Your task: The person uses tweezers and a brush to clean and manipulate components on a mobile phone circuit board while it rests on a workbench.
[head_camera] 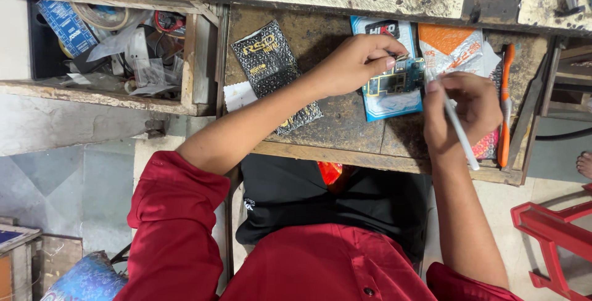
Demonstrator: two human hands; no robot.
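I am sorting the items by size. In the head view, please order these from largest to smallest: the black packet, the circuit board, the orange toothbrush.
1. black packet
2. orange toothbrush, long but thin
3. circuit board, partly hidden by the left hand

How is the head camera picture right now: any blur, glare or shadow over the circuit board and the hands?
Head view: even, soft light with no hard glare; the circuit board is sharp enough to show its tracks, partly covered by the left hand; the right hand and its white tool look slightly soft; a dim shadow lies on the wooden drawer beside the board; edges bend a little, wide-angle.
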